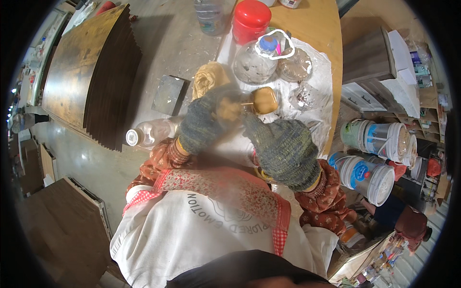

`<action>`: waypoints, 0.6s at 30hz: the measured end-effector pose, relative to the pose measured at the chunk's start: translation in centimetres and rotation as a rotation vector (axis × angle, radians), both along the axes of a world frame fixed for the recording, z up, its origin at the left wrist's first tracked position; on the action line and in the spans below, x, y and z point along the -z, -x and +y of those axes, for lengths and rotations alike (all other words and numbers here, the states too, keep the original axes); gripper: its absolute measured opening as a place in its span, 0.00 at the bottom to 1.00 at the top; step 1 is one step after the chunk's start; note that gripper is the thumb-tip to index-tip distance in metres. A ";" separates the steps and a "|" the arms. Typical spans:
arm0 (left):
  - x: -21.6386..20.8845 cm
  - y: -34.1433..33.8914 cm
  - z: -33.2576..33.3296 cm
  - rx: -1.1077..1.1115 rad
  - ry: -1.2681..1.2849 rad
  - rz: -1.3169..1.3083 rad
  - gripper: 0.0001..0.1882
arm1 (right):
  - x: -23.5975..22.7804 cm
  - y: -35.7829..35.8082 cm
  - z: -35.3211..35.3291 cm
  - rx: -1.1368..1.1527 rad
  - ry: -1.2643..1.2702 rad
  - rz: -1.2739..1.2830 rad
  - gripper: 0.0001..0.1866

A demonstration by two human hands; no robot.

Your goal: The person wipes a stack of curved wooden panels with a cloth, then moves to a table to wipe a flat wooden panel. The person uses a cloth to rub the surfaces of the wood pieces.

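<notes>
My left hand (pixel 202 120), in a grey-green knit glove, is closed around a clear plastic container (pixel 227 108); something tan shows through its wall. My right hand (pixel 284 149) wears a matching glove and is curled just right of that container. Whatever its fingers hold is hidden. Beyond the hands is a small square tub of tan paste (pixel 265 100), with a thin stick-like thing at its left edge. A clear bottle with a white cap (pixel 156 132) lies by my left wrist. A crumpled beige cloth (pixel 209 78) sits beyond the left glove.
A blue-capped jug (pixel 254 63), clear plastic containers (pixel 294 65) and a red lidded tub (pixel 251 20) stand on the paper-covered table (pixel 324 77). A dark flat block (pixel 169 94) lies left. Stacked boards (pixel 89 72) stand far left, buckets (pixel 362 176) right. Another person (pixel 408 223) is lower right.
</notes>
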State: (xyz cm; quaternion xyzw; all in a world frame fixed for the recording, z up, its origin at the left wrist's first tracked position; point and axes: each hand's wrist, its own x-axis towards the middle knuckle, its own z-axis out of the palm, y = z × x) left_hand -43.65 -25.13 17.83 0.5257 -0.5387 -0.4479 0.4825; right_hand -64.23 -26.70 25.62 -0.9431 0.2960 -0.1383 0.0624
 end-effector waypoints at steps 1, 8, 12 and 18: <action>0.0 0.0 0.1 0.004 -0.048 0.112 0.28 | -0.2 0.1 -0.1 -0.045 -0.050 -0.053 0.19; 0.3 -0.3 0.8 0.067 -0.034 -0.027 0.26 | -0.6 -0.3 0.3 -0.111 0.083 0.215 0.29; 0.1 -0.3 1.0 0.040 0.185 -0.235 0.26 | -0.9 -1.2 0.1 -0.118 0.033 0.226 0.24; -0.1 -1.1 0.9 0.070 0.212 -0.340 0.27 | -1.9 -1.0 0.4 -0.028 -0.093 0.173 0.25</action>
